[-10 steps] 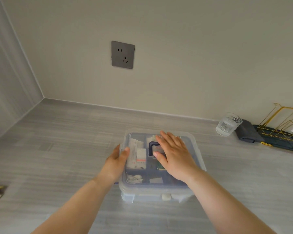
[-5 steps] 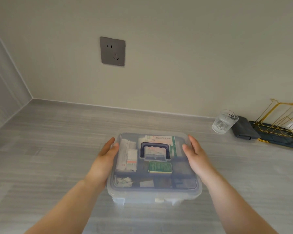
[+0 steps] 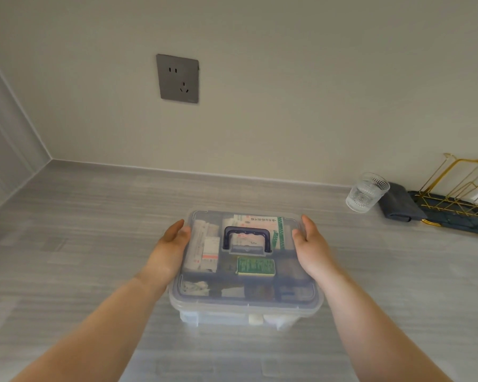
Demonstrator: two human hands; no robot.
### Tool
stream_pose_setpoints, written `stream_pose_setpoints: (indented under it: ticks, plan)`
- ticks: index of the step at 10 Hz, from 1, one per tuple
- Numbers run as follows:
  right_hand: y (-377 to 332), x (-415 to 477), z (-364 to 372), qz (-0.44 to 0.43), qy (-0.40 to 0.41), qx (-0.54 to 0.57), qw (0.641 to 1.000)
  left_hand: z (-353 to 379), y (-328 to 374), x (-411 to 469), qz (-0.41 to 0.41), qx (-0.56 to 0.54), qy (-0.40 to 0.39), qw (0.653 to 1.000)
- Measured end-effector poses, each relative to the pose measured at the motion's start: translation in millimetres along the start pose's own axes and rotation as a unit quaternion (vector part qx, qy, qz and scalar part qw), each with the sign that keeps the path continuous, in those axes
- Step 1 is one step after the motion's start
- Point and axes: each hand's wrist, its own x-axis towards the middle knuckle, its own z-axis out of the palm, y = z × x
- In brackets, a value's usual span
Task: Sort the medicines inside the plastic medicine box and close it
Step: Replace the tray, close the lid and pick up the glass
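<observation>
The clear plastic medicine box (image 3: 244, 306) sits on the grey counter in front of me with its lid on. A dark blue handle (image 3: 247, 236) lies flat on the lid. Through the lid I see white medicine packs (image 3: 204, 250), a white box with a green stripe (image 3: 260, 224) and a small green box (image 3: 255, 266). My left hand (image 3: 167, 250) presses against the box's left side. Against its right side rests my right hand (image 3: 313, 248). Both hands clasp the box between them.
A clear glass of water (image 3: 366, 195) stands at the back right, beside a folded dark cloth (image 3: 399, 206) and a gold wire rack on a dark tray (image 3: 461, 201). A grey wall socket (image 3: 177, 78) is on the wall behind.
My right hand has left the top of the lid and gone to the box's right side. The left hand stays on the left side. The handle is now uncovered.
</observation>
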Motion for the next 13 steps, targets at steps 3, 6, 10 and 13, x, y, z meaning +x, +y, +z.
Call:
stream_pose_setpoints:
  ticks: [3,6,10,13]
  plan:
    - [-13,-13,5,-0.093,0.072,-0.292,0.949,-11,-4,3,-0.05,-0.005,-0.059,0.997]
    - [-35,-41,53,-0.262,-0.106,-0.329,0.901,-30,-8,2,-0.16,0.005,-0.172,0.972]
    - [-36,-43,53,-0.265,-0.109,-0.347,0.893,-13,-2,-30,0.062,-0.011,-0.042,0.997]
    - [-38,-42,52,-0.264,-0.119,-0.339,0.895,-1,-2,-27,0.071,0.091,-0.011,0.993]
